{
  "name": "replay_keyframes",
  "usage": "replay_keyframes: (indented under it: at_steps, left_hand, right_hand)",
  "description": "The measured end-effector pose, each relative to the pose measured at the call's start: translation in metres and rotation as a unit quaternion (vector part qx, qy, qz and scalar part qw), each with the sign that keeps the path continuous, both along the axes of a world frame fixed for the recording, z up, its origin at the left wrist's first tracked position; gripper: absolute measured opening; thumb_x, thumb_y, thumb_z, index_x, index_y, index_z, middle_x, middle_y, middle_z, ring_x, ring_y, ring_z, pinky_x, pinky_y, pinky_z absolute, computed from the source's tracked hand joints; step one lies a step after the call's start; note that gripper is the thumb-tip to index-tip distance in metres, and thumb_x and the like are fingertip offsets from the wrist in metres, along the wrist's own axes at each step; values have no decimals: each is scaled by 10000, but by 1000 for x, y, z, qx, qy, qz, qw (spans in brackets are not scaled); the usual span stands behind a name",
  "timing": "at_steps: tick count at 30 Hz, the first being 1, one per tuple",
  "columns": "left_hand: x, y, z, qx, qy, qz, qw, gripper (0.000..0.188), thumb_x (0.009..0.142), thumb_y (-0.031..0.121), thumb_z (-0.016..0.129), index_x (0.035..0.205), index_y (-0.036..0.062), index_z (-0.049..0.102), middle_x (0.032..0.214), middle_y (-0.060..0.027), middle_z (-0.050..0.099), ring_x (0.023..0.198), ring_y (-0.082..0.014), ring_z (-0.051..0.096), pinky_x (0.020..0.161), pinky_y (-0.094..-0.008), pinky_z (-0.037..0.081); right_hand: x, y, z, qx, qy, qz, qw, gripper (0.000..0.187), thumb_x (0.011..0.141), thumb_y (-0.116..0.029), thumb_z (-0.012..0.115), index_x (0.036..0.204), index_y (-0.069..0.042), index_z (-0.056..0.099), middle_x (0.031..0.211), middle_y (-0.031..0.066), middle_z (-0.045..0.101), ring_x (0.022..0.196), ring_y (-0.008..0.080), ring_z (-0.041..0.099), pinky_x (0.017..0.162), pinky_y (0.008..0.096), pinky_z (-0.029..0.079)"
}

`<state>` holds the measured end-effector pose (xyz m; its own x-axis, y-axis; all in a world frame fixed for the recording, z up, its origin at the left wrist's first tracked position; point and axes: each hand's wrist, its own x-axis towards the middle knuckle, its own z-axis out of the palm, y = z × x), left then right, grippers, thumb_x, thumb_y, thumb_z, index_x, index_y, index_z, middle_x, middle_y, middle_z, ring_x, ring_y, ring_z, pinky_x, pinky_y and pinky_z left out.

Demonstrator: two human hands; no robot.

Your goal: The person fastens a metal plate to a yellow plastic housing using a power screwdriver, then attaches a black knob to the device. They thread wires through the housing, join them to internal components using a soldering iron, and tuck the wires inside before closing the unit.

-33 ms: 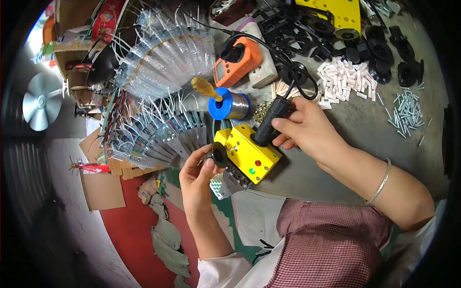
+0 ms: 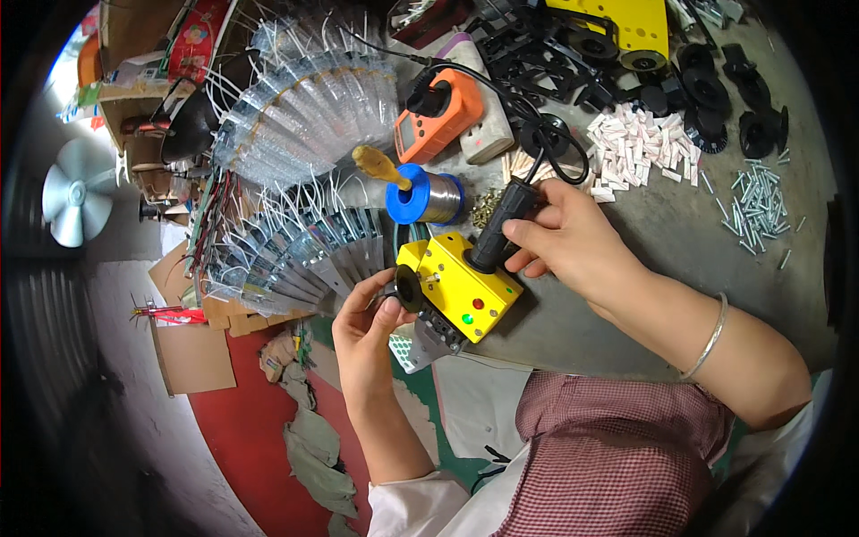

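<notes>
A small yellow metal housing (image 2: 452, 273) is held tilted at the table's near edge, with a lit green lamp (image 2: 467, 319) and a red button-like part (image 2: 478, 304) on its face. My left hand (image 2: 362, 327) is closed on the black round knob (image 2: 409, 288) at its left side, thumb in front. The fingers of my right hand (image 2: 568, 233) wrap round the black ribbed handle (image 2: 499, 229) that stands out from the housing's top. From this handle a black cable (image 2: 573, 166) loops away. Below the housing shows a grey metal bracket (image 2: 429, 338), partly hidden.
Beyond the housing stand a blue solder spool (image 2: 407, 194) and an orange meter (image 2: 438, 121) on a power strip (image 2: 486, 134). White strips (image 2: 631, 148), screws (image 2: 756, 210) and black parts (image 2: 707, 89) lie to the right. Rows of wired metal parts (image 2: 304, 251) line the left.
</notes>
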<state>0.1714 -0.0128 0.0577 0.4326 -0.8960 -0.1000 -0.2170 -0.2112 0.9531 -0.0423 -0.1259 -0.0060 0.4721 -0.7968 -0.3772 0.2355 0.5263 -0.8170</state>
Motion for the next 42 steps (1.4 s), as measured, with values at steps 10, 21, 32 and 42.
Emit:
replay_keyframes:
  at_steps: [10, 21, 32, 42]
  left_hand:
    - [-23, -15, 10, 19, -323, -114, 939, 362, 806, -115, 655, 1161, -42, 639, 1079, -53, 584, 882, -106, 585, 746, -234, 549]
    - [-27, -19, 23, 53, -427, -142, 891, 395, 750, -160, 633, 1113, -8, 662, 1012, -42, 614, 836, -119, 630, 736, -218, 504]
    - [1, -8, 15, 32, -251, -88, 963, 293, 901, -16, 644, 1191, -47, 616, 991, -66, 657, 824, -84, 623, 733, -213, 505]
    - [-15, -12, 15, 51, -305, -72, 948, 318, 835, -115, 645, 1147, -57, 638, 984, -63, 667, 813, -82, 633, 735, -206, 502]
  right_hand:
    - [0, 2, -4, -12, 3, -19, 1000, 299, 847, -47, 655, 1098, 56, 528, 811, 113, 661, 639, 172, 686, 574, 295, 550]
    - [1, 4, -4, -34, 14, -30, 999, 269, 840, -53, 663, 1041, 72, 537, 791, 112, 640, 655, 187, 692, 576, 307, 553]
    - [7, 6, -12, -56, 4, -46, 997, 229, 806, -76, 683, 947, 61, 566, 807, 145, 660, 681, 241, 691, 612, 348, 554]
    - [11, 6, -18, -129, 60, -49, 989, 234, 866, -60, 658, 1040, 58, 555, 834, 130, 686, 629, 152, 657, 582, 296, 523]
